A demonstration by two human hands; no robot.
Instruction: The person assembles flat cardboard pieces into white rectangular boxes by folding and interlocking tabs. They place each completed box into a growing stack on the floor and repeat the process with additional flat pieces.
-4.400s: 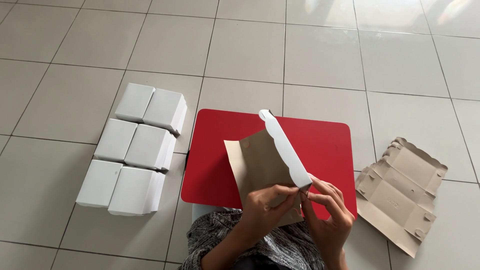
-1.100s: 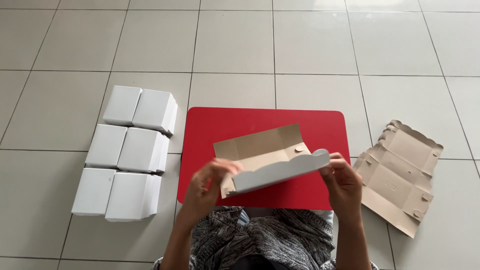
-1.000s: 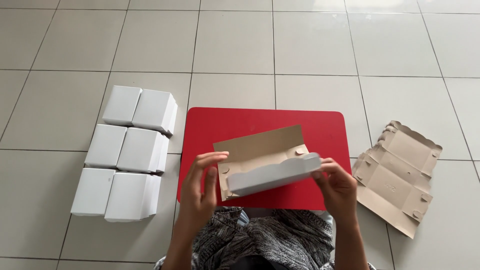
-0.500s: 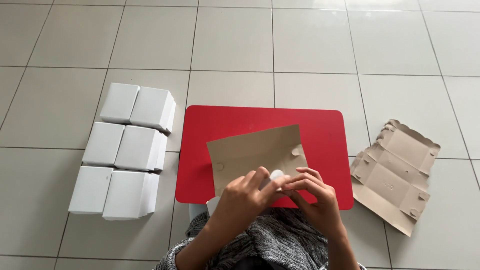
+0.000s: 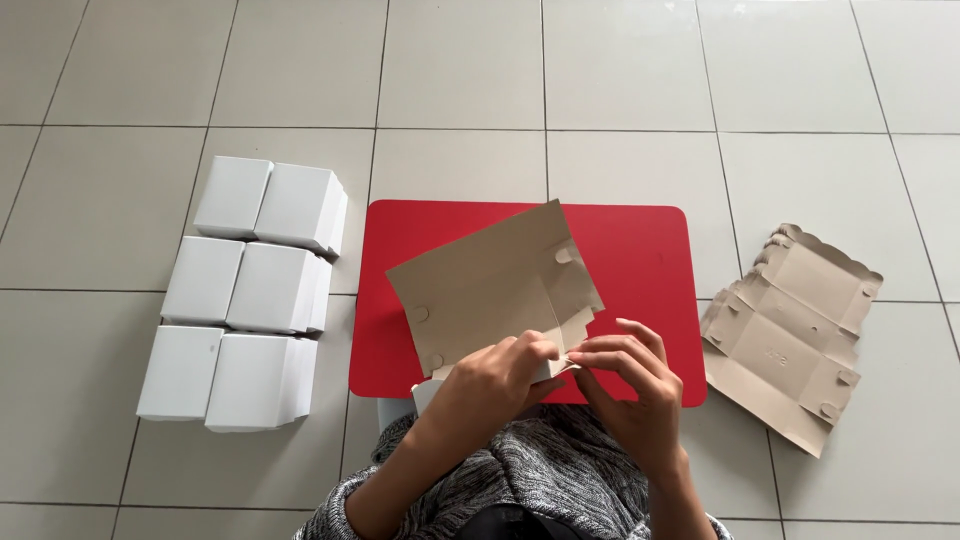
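Note:
Over the small red table (image 5: 640, 250) I hold a partly folded cardboard box blank (image 5: 490, 285), brown side up and tilted. My left hand (image 5: 495, 385) grips its near edge from below. Right beside it, my right hand (image 5: 625, 375) pinches a small flap at the same near edge with its fingertips. The two hands almost touch. The white outer face of the blank shows only as a sliver under my left hand.
Several finished white boxes (image 5: 245, 290) lie in rows on the tiled floor at the left. A stack of flat brown box blanks (image 5: 790, 330) lies on the floor at the right of the table.
The blank went from a long strip held at both ends to a broad sheet facing up. Both hands came together at its near edge.

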